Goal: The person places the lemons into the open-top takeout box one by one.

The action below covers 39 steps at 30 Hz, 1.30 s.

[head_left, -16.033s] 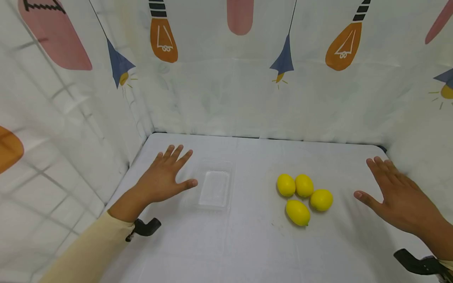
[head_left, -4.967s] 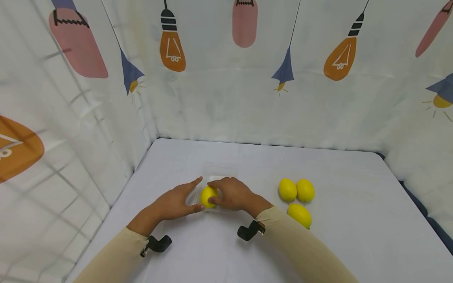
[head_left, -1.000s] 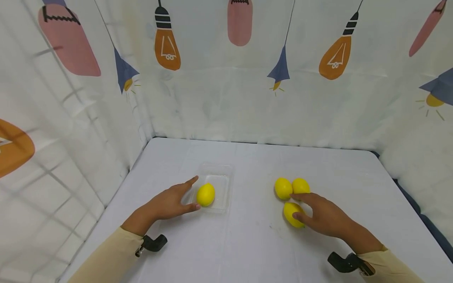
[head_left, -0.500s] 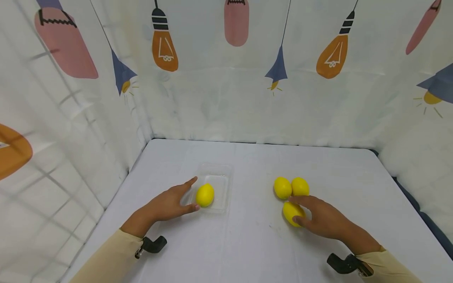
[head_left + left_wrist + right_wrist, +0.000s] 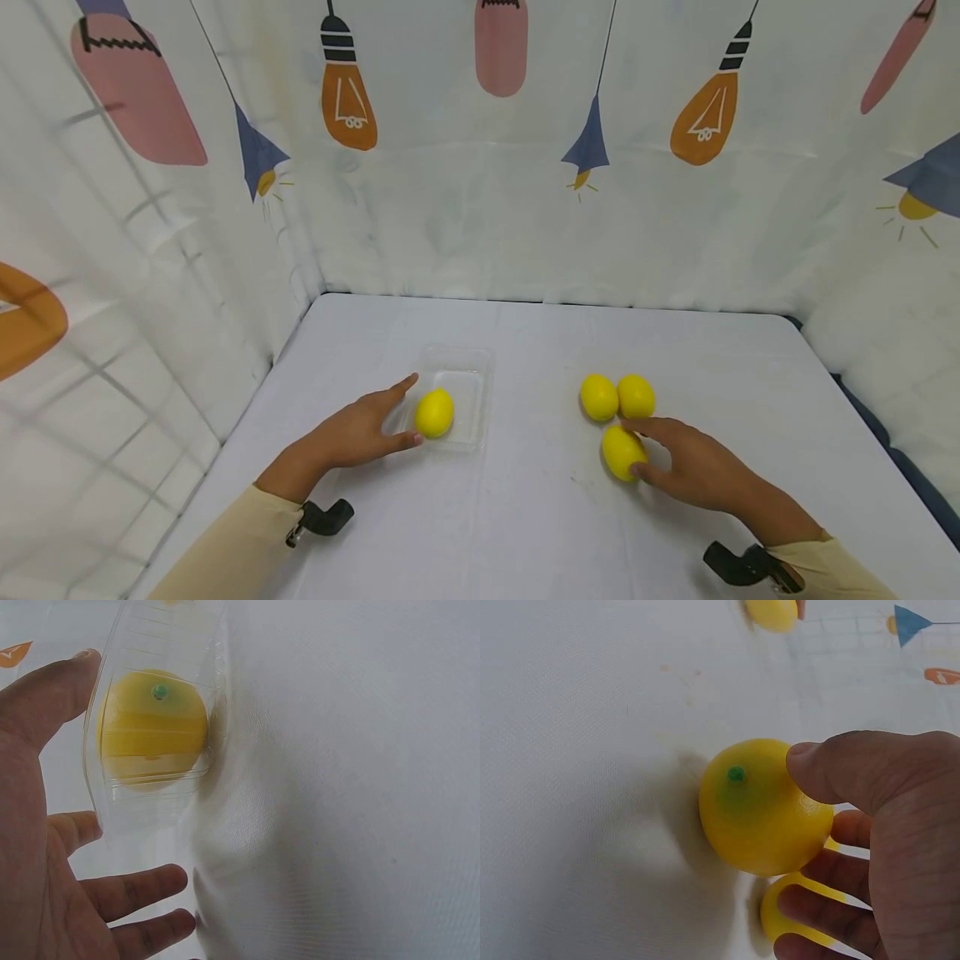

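Front lemon (image 5: pixel 624 454) was on the right half of the table, nearest the person of the three lemons there; whether its underside was off the cloth, cannot tell. Green stem tip (image 5: pixel 736 773) faced the right wrist camera. Right hand (image 5: pixel 705 467) held this lemon from its right side, thumb on the near side, fingers curled behind, partly hidden. Left back lemon (image 5: pixel 599 397) and right back lemon (image 5: pixel 636 396) sat side by side just behind it, upright or lying, cannot tell.

Clear tray (image 5: pixel 471 417) lay flat, left of the lemons and well apart from them. Tray lemon (image 5: pixel 435 414) was inside, toward the near left corner. Left hand (image 5: pixel 352 432) was at the tray's left side, thumb and fingers spread, tips at the rim, no grip round it. Hands well apart from each other.

Both forearms wore beige sleeves (image 5: pixel 225 542) with black mounts (image 5: pixel 327 518) at the wrists. White table (image 5: pixel 540 517) under everything; white curtain (image 5: pixel 465 217) behind, printed with bulbs (image 5: pixel 349 108) and lamps.
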{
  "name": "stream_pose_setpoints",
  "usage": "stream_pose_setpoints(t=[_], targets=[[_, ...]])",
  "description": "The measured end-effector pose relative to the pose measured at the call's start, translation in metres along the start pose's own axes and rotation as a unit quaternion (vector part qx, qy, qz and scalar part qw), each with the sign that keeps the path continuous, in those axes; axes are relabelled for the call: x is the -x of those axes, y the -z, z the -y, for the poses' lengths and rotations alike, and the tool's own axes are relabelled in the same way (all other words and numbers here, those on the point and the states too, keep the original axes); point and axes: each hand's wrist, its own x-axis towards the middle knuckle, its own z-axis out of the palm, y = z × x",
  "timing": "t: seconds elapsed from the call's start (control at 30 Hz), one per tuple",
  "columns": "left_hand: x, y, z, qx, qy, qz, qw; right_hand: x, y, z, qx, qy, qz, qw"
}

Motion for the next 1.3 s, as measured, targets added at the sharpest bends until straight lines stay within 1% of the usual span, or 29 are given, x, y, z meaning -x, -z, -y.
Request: stream_pose_setpoints(t=[0.1,0.27,0.37,0.5,0.73,1.03,1.3], targets=[[0.000,0.000,0.001,0.004,0.002,0.002,1.0000,-0.001,-0.002,-0.001,-0.005,-0.005,0.002,1.000],[0.000,-0.002,0.001,0.010,0.005,0.003,0.9999,-0.004,-0.005,0.001,-0.020,-0.027,0.018,0.999],[0.000,-0.003,0.001,0.009,0.006,0.004,0.9999,-0.006,-0.006,0.002,-0.023,-0.032,0.026,0.999],[0.001,-0.003,0.001,0.008,0.009,0.004,0.9999,-0.008,-0.007,0.003,-0.024,-0.031,0.030,0.999],[0.000,-0.003,0.003,0.002,0.010,0.002,0.9999,-0.008,-0.009,0.003,-0.017,-0.012,0.033,0.999],[0.000,-0.004,0.004,0.000,0.010,0.001,0.9999,-0.007,-0.005,0.006,-0.013,-0.018,0.041,0.999],[0.000,-0.004,0.007,-0.006,0.012,-0.001,0.9999,-0.008,-0.011,0.002,-0.017,0.000,0.023,1.000]])
